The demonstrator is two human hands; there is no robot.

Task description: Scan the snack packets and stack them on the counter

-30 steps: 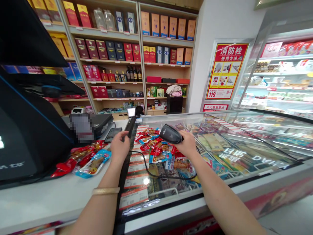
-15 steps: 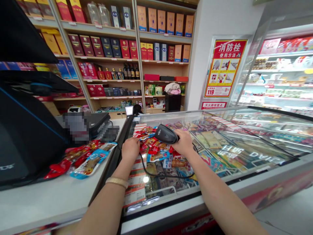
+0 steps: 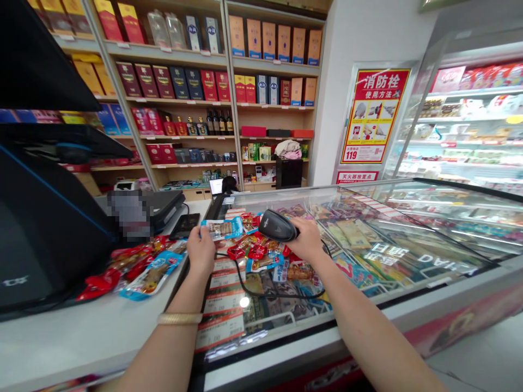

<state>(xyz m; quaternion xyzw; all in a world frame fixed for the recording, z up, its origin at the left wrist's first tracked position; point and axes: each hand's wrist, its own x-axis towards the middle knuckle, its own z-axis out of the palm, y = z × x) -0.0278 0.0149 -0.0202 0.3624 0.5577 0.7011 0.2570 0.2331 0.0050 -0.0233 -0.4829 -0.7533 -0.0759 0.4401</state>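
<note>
Pinched in my left hand is the end of a blue-edged snack packet, held above the left edge of the glass-topped freezer. My right hand is wrapped round the handle of a black barcode scanner, whose head points left toward that packet. Below the scanner, red and blue snack packets lie in a pile on the glass. The scanner's black cable loops across the glass. More packets lie on the white counter to the left.
A black checkout machine stands on the counter at the left. Near my left hand lies a dark phone-like device. Behind the freezer are shelves of boxes and bottles. A person's dark hair shows beyond the freezer.
My left hand has moved left from the pile and now holds up a blue-edged packet. The right hand and scanner have hardly moved.
</note>
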